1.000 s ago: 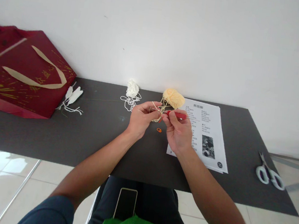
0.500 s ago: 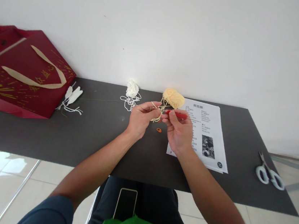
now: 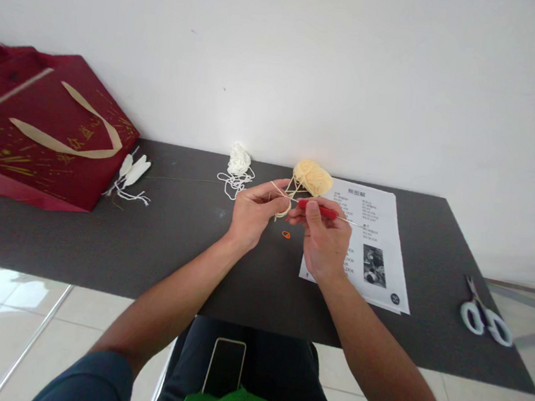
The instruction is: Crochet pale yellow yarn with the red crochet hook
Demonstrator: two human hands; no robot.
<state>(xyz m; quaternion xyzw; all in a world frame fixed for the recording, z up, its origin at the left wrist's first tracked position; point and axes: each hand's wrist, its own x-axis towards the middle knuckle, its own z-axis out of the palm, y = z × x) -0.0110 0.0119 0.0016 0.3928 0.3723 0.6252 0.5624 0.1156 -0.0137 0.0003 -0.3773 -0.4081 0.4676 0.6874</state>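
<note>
Above the middle of the table, my left hand (image 3: 256, 212) is closed on cream yarn (image 3: 281, 213), with a strand running over its index finger. In my right hand (image 3: 325, 237) is a crochet hook (image 3: 318, 208) with a red handle, gripped between thumb and fingers. The hook's thin tip points left and reaches the yarn at my left fingertips. Its exact place in the loops is too small to tell. Strands lead back to the pale yellow yarn ball (image 3: 313, 177) just behind my hands. An orange stitch marker (image 3: 286, 235) lies on the table below them.
Printed sheets (image 3: 365, 238) lie under and right of my right hand. Scissors (image 3: 485, 315) rest near the right edge. White yarn (image 3: 240, 161) sits behind my left hand. White crocheted pieces (image 3: 133, 171) and a dark red bag (image 3: 47, 128) stand left. A phone (image 3: 225, 368) is on my lap.
My right hand and the crochet hook have shifted slightly right and down, with the hook now tilted a little more. My left hand still holds the yarn in nearly the same place.
</note>
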